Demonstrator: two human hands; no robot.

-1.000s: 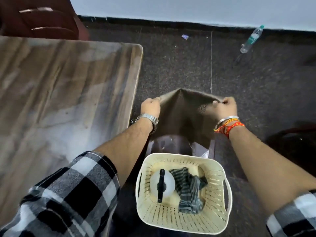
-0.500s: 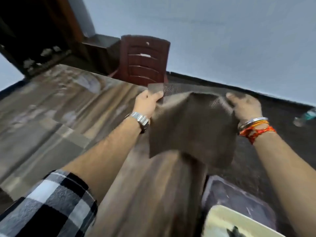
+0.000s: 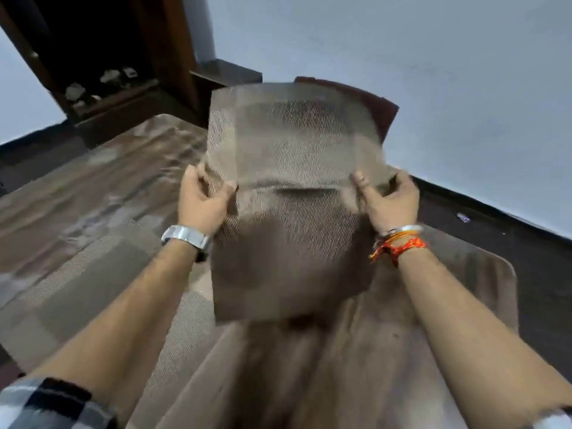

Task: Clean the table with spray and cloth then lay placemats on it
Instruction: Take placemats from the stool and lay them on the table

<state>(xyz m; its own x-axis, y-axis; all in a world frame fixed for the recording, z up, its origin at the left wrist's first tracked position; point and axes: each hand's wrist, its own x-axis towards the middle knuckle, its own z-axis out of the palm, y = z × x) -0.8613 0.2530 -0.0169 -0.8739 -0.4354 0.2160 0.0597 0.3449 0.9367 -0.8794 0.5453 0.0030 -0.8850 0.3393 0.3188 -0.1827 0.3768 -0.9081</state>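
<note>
Placemat [image 3: 291, 243], a brown see-through woven rectangle, hangs creased across its middle above the streaky wood-grain table [image 3: 458, 298]. The left hand [image 3: 201, 202] and right hand [image 3: 388, 202] pinch its side edges. Another woven mat [image 3: 93, 274] lies flat on the left.

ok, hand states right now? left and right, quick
left hand: closed, pinching the left edge of the placemat, held up above the table.
right hand: closed, pinching the right edge of the same placemat.
</note>
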